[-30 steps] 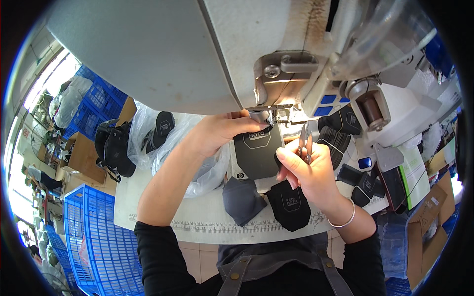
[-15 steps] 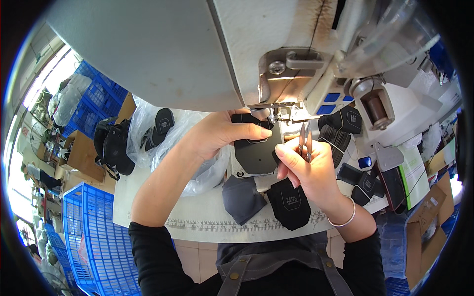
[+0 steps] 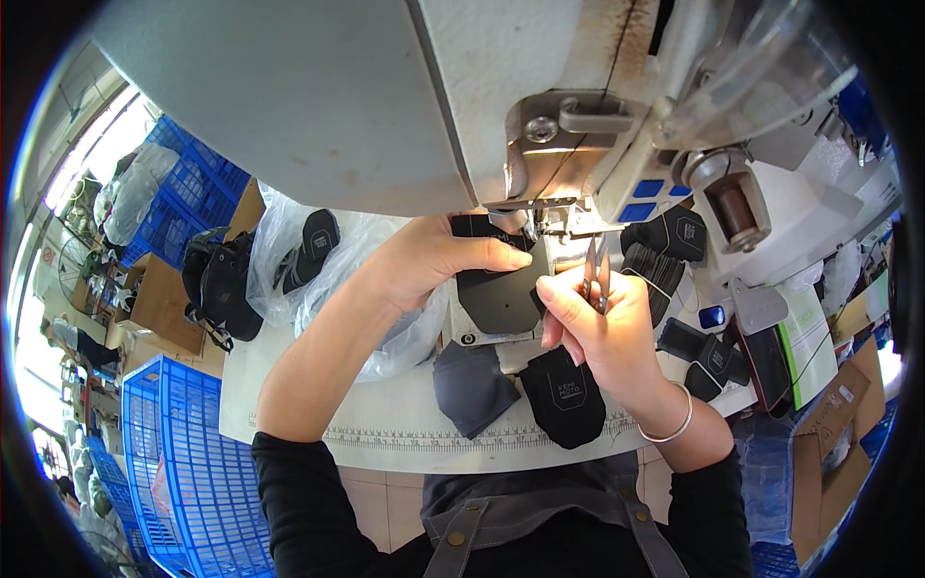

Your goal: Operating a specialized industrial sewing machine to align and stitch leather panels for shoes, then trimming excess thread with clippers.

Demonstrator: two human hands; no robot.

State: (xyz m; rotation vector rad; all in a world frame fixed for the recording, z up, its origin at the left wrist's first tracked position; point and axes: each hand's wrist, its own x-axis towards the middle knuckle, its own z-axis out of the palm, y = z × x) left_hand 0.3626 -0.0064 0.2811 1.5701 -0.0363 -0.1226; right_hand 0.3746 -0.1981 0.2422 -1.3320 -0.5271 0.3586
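Observation:
Under the needle area of a sewing machine (image 3: 318, 116) lies a dark grey and black fabric piece (image 3: 501, 306). My left hand (image 3: 434, 258) grips it at its left side, thumb flat on top, the other fingers mostly hidden. At its right edge is my right hand (image 3: 607, 328), closed around a pair of thread snips (image 3: 593, 265) with the blades pointing up toward the machine. Its thumb and forefinger meet near the fabric's edge; whether they pinch it, I cannot tell. A grey fabric piece (image 3: 472, 390) and a black pouch-like piece (image 3: 566, 400) lie nearer me on the table.
A banded stack of black pieces (image 3: 655, 275) lies right of the needle. Clear plastic bags (image 3: 385, 342) and black items are at the left. A blue basket (image 3: 198, 472) stands left of the table (image 3: 385, 443); a cardboard box (image 3: 833, 453) stands at the right. A thread spool (image 3: 737, 212) hangs by the machine.
The fabric piece has slid slightly away from me, toward the needle. Both hands stay almost where they were, the snips still in my right hand.

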